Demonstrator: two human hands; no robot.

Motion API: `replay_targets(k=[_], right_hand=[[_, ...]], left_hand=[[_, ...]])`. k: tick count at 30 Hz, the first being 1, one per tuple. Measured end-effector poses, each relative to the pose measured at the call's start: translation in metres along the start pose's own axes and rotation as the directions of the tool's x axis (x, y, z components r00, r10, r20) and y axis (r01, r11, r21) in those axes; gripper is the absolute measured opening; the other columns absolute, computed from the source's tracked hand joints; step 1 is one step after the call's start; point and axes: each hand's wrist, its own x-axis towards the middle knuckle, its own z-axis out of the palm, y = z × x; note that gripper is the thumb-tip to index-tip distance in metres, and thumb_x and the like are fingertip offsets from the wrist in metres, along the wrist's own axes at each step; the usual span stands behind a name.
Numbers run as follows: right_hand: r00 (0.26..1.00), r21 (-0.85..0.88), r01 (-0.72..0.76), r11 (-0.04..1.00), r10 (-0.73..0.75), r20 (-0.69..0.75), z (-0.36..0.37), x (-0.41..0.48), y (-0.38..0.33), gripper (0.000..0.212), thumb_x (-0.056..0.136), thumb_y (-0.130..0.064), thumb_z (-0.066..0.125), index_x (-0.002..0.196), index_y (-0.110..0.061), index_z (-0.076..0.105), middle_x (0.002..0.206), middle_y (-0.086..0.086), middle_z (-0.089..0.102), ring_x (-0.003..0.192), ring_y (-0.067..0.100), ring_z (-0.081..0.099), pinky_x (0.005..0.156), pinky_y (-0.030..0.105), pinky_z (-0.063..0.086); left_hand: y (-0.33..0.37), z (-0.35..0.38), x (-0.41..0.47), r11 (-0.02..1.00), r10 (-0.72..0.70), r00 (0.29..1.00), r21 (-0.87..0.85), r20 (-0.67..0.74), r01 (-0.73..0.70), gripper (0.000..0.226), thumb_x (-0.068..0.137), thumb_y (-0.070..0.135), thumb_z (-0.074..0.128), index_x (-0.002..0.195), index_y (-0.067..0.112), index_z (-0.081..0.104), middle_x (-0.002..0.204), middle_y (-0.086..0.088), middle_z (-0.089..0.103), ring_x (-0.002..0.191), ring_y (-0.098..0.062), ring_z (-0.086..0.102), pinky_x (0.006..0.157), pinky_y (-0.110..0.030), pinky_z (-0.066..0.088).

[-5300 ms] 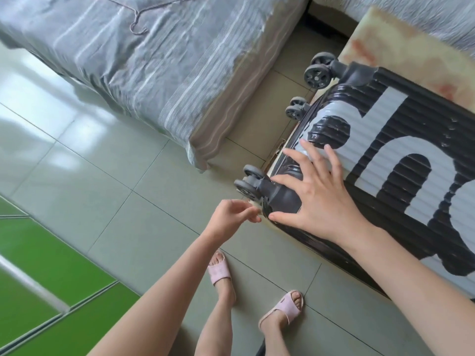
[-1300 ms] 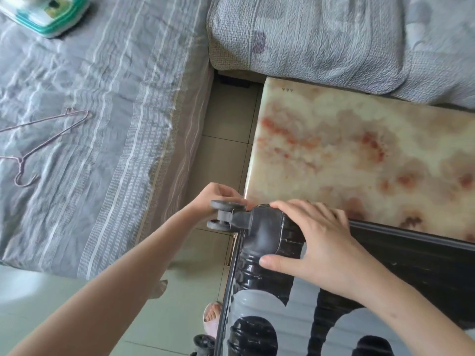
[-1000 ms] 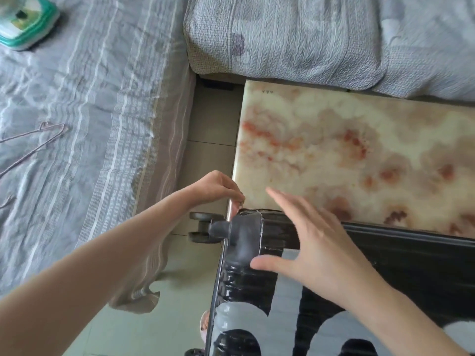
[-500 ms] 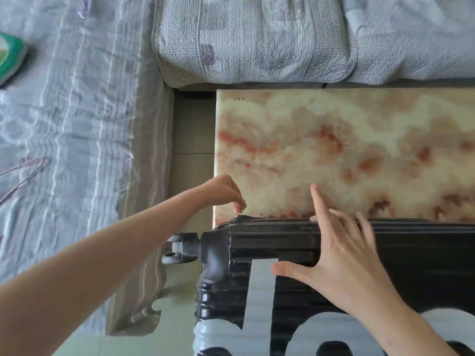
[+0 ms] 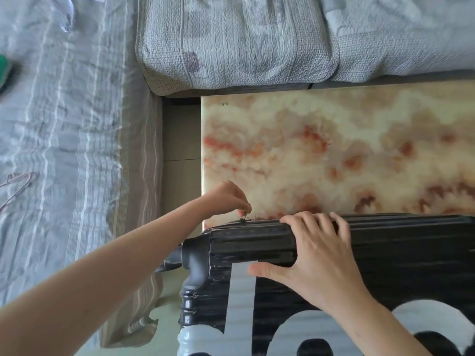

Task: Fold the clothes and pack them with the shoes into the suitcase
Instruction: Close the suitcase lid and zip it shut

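Your black ribbed hard-shell suitcase (image 5: 411, 253) looks like glossy moulded plastic. The cream-and-red marbled table (image 5: 334, 140) beside it is polished smooth. The grey striped bedsheet (image 5: 64, 150) is thin, crumpled cloth; the grey quilted bedspread (image 5: 231, 39) is puckered and matt.

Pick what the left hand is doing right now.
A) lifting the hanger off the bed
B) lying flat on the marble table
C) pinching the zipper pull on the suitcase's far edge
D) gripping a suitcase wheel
C: the left hand pinches the small zipper pull at the far edge of the suitcase, fingertips closed on it, while the right hand grips that same edge.
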Motion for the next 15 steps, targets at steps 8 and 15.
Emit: replay_targets(k=[8, 15], right_hand=[[1.0, 0.02, 0.001, 1.0, 0.0, -0.015, 0.006, 0.0, 0.002, 0.106, 0.059, -0.101, 0.016, 0.114, -0.023, 0.061, 0.109, -0.007, 0.06, 0.106, 0.023, 0.054, 0.108, 0.052, 0.024], [0.999, 0.03, 0.008, 1.0, -0.007, -0.046, 0.008, 0.001, 0.003, 0.104, 0.06, -0.1, 0.016, 0.113, -0.024, 0.061, 0.107, -0.007, 0.06, 0.104, 0.023, 0.055, 0.107, 0.053, 0.026]], left_hand=[[0.012, 0.008, 0.005, 0.993, 0.032, 0.999, 0.109, 0.014, -0.034, 0.014, 0.081, 0.014, 0.068, 0.078, 0.001, 0.074, 0.05, 0.018, 0.062, 0.056, -0.008, 0.048, 0.047, -0.014, 0.034], [0.008, 0.011, 0.006, 0.995, 0.025, 1.0, 0.099, -0.013, -0.023, 0.014, 0.081, 0.015, 0.067, 0.078, 0.003, 0.074, 0.06, 0.005, 0.066, 0.057, -0.01, 0.047, 0.045, -0.014, 0.032]])
